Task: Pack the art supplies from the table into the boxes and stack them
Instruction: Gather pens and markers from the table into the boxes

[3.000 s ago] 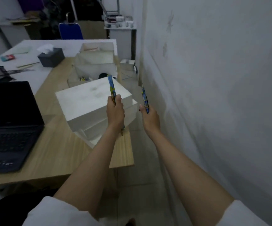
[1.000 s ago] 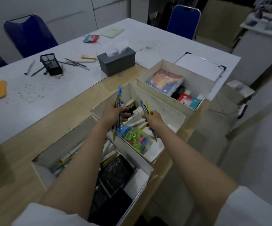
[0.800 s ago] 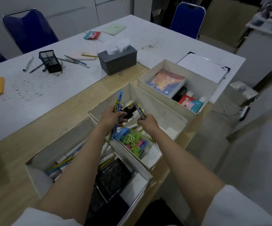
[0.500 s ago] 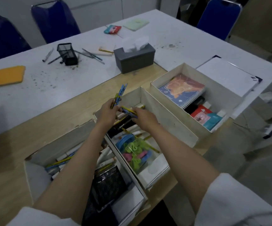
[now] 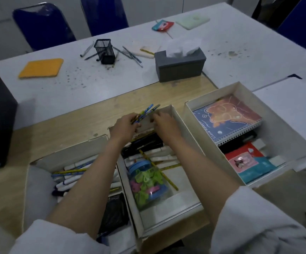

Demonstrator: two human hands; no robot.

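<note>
Gripping pencils point(image 5: 145, 113) in left hand point(image 5: 125, 126) over middle box point(image 5: 180, 123), tips angled up, probably for dropping in; right hand point(image 5: 164, 123) curled alongside, grip unclear.

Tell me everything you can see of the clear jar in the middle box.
The clear jar lies on its side in the middle box, its blue lid towards the far end. It looks like transparent plastic, full of small green, pink and blue pieces. A yellow pencil lies slantwise beside or under it. Neither hand touches it.
</note>
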